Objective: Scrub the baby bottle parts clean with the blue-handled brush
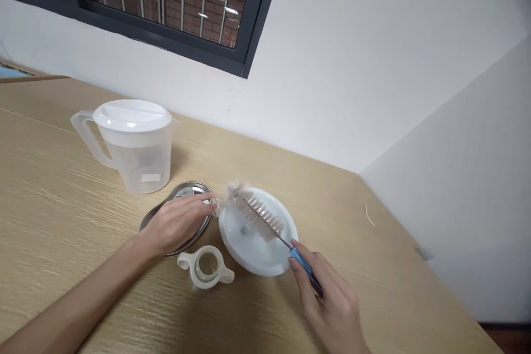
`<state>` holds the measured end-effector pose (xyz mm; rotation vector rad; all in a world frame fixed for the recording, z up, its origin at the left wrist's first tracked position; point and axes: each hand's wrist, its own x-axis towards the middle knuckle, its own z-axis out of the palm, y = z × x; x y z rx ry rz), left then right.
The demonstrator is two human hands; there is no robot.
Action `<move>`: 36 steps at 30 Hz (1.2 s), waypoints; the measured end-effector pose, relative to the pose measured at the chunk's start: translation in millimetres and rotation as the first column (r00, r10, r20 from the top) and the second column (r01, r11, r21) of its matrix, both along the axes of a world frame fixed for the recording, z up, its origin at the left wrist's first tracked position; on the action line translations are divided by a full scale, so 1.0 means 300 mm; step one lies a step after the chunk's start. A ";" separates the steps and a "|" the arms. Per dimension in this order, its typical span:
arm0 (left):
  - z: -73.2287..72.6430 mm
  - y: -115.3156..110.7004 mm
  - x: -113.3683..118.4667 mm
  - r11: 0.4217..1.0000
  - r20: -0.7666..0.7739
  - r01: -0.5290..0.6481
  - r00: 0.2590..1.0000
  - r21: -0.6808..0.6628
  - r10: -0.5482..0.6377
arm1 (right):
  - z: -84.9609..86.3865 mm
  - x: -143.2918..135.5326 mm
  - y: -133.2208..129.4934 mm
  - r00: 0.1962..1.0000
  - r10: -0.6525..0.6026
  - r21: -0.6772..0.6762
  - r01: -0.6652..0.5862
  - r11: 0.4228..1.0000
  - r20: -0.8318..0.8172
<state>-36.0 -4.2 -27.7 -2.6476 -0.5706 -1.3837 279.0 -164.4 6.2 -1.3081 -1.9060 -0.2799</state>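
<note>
My right hand [332,298] is closed round the blue handle of a bottle brush [259,211]. White bristles point up and left over a white bowl [286,215], which appears to hold water. At the bristle tip, my left hand [182,221] pinches a small clear piece [216,207]; its kind is hard to make out. Beneath the left hand lies a shiny metal kidney-shaped tray [169,197], partly covered by the hand. Just below the tray and bowl stands a translucent ring-shaped piece with two side handles [206,266].
A translucent lidded pitcher [141,149] stands at the back left, its handle facing left. Toward the right of the wooden table [332,210] lies a thin pale strip [368,214]. A white wall and a barred window rise behind the table's back edge.
</note>
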 end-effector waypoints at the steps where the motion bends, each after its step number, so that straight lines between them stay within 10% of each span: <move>1: 0.000 0.000 0.000 1.000 -0.005 0.001 1.000 -0.008 -0.001 | 0.002 0.005 0.002 1.000 -0.019 0.008 0.019 1.000 0.004; 36: -0.019 0.015 -0.001 0.996 -0.014 -0.058 0.998 -0.072 0.057 | 0.019 0.018 -0.001 1.000 -0.020 0.024 0.019 1.000 0.009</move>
